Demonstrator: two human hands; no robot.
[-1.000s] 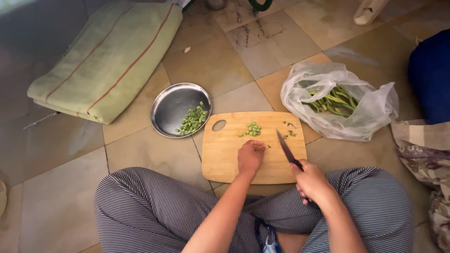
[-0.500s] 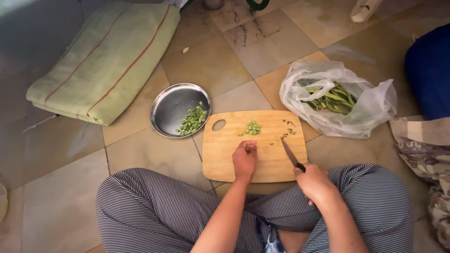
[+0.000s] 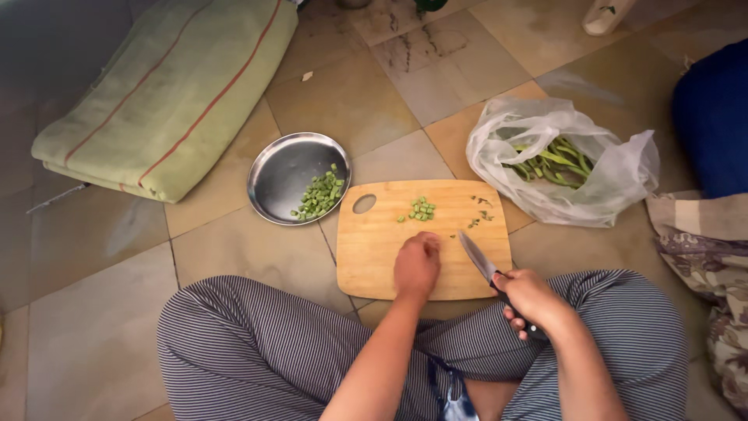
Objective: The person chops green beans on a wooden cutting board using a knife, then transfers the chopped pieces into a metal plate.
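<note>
- Head view, centre of the frame: a wooden cutting board point(image 3: 389, 249) lies flat on the tiled floor point(image 3: 93, 234), just in front of the crossed legs in striped trousers point(image 3: 257, 343), so both arms reach it without stretching.
- The left hand point(image 3: 417, 265) rests on the lower middle of the board with fingers curled into a loose fist, knuckles toward the blade. I cannot tell if it has something under it; the fingers hide that place.
- The right hand point(image 3: 534, 300) is closed around the dark handle of a kitchen knife point(image 3: 479, 261). The blade points up and to the left over the board's right part, just beside the left hand, lifted at a slant.
- A small pile of chopped green bean pieces point(image 3: 421, 208) sits at the upper middle of the board, apart from both hands, so the cutting place stays free. A few trimmed ends point(image 3: 479, 212) lie near the upper right edge.
- To the left of the board, touching its corner, stands a round steel plate point(image 3: 284, 168) with more cut bean pieces point(image 3: 319, 195) heaped on its right side, the side nearest the board.
- At the upper right, an open white plastic bag point(image 3: 615, 175) holds whole green beans point(image 3: 557, 162), near the knife hand's side.
- At the upper left lies a folded green mat point(image 3: 171, 93); at the right edge, a blue cushion point(image 3: 713, 117) and patterned cloth point(image 3: 709, 249).
</note>
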